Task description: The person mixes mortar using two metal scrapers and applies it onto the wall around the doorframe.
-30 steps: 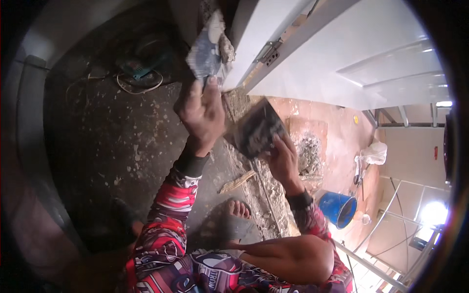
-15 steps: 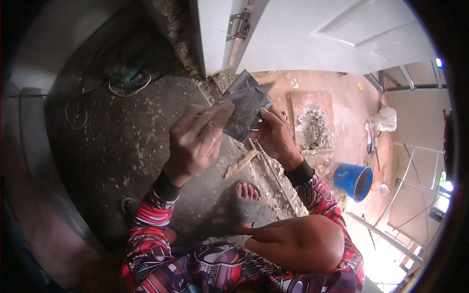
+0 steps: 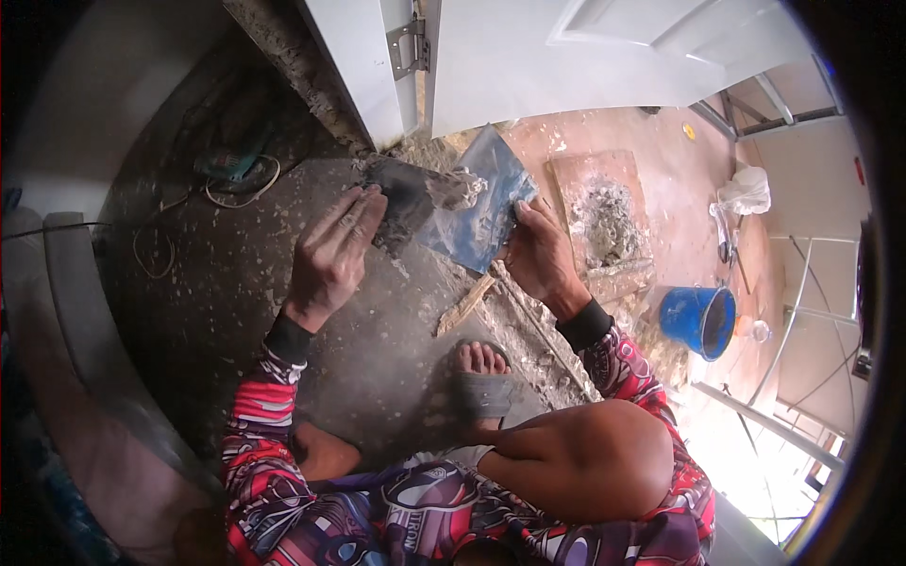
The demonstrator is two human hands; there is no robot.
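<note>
In my left hand (image 3: 330, 253) is a dark flat plate (image 3: 400, 189) smeared with grey paste, its fingers pressed along the near edge. My right hand (image 3: 542, 253) pinches a blue-grey square plate (image 3: 491, 226) by its right side, thumb on top. A lump of wet grey filler (image 3: 455, 189) sits where the two plates meet. Both plates are held above the floor by the foot of the white door frame (image 3: 363, 71). The undersides of the plates are hidden.
A wooden board (image 3: 566, 179) carries a heap of grey mix (image 3: 609, 231). Right of it stand a blue bucket (image 3: 687, 316) and a white plastic bag (image 3: 746, 191). A wood strip (image 3: 465, 307) lies near my sandalled foot (image 3: 481, 363). A corded power tool (image 3: 231, 174) rests far left.
My left hand has moved left and the two plates, overlapped before, have spread apart. Filler now shows between them. The view has shifted slightly.
</note>
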